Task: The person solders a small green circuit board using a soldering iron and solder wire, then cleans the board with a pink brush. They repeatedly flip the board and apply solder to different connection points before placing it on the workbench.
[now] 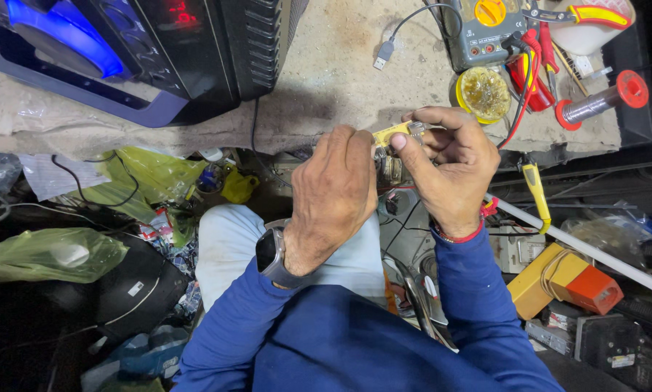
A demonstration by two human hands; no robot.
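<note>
Circuit board (393, 132): yellow. Sleeves (471, 290): blue. Watch (270, 255): dark grey. Meter (483, 29): grey, yellow dial. Solder spool (602, 101): red ends. Worktop (326, 80): beige.

We see a small yellowish circuit board (390, 133) held up above the lap, just in front of the near edge of the worktop (326, 80). It lies roughly level, tilted a little, its long side running left to right. A grey metal part (416, 128) sits at its right end, and a rounded metallic component (388, 167) hangs beneath it. Most of the piece is hidden, so we cannot make out its finer details.
</note>
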